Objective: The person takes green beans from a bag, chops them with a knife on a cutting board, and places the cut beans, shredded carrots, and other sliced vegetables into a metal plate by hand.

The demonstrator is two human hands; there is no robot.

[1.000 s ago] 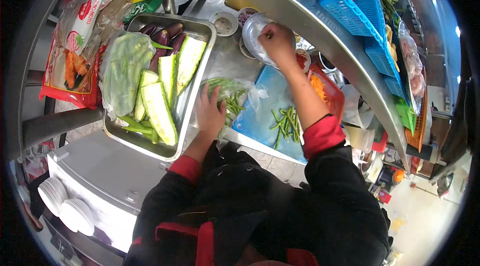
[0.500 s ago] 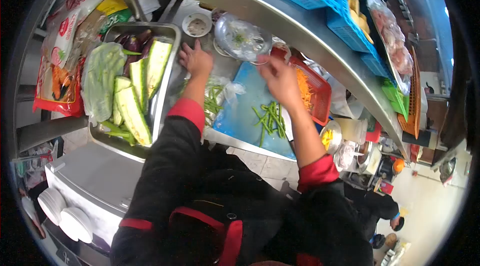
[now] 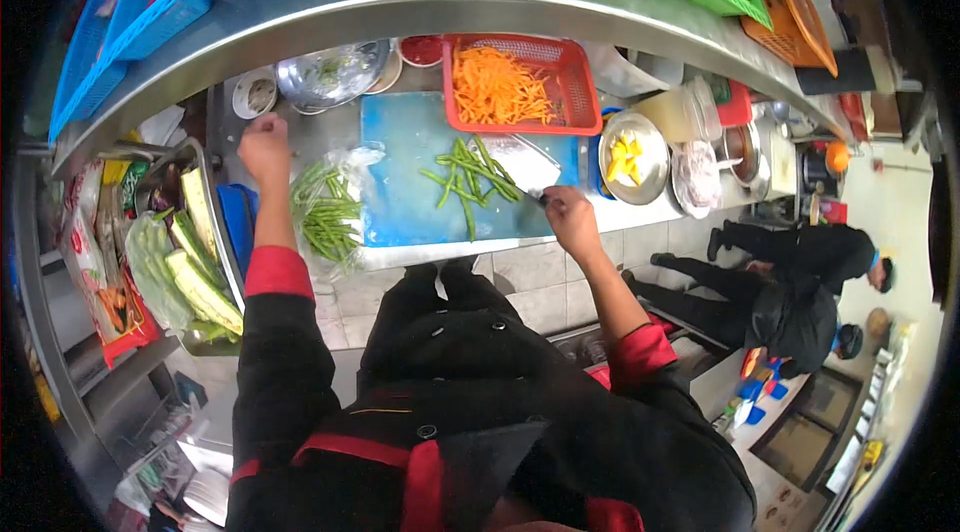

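Observation:
My right hand [image 3: 572, 222] is closed around the dark handle of a knife [image 3: 530, 166] at the right side of a blue cutting board [image 3: 400, 202]. The wide blade lies flat on the board, beside a loose pile of green beans [image 3: 468, 177]. My left hand [image 3: 264, 146] is raised at the left of the counter, fingers curled, just below a small white bowl [image 3: 256, 94]. Whatever it may hold is hidden. Between that forearm and the board rests a clear plastic bag of green beans [image 3: 330, 212]. A steel bowl [image 3: 330, 72] with plastic over it stands behind.
A red basket of shredded carrot [image 3: 592, 97] touches the board's back edge. To the right stand a metal bowl with yellow pieces [image 3: 655, 147] and tubs. A steel tray of vegetables [image 3: 232, 262] is at left. A shelf edge [image 3: 420, 10] crosses above. Two people [image 3: 790, 312] are at right.
My view has swung right. My right hand has moved from near the steel bowl onto the knife handle. My left hand, spread beside the tray before, is now curled and lifted.

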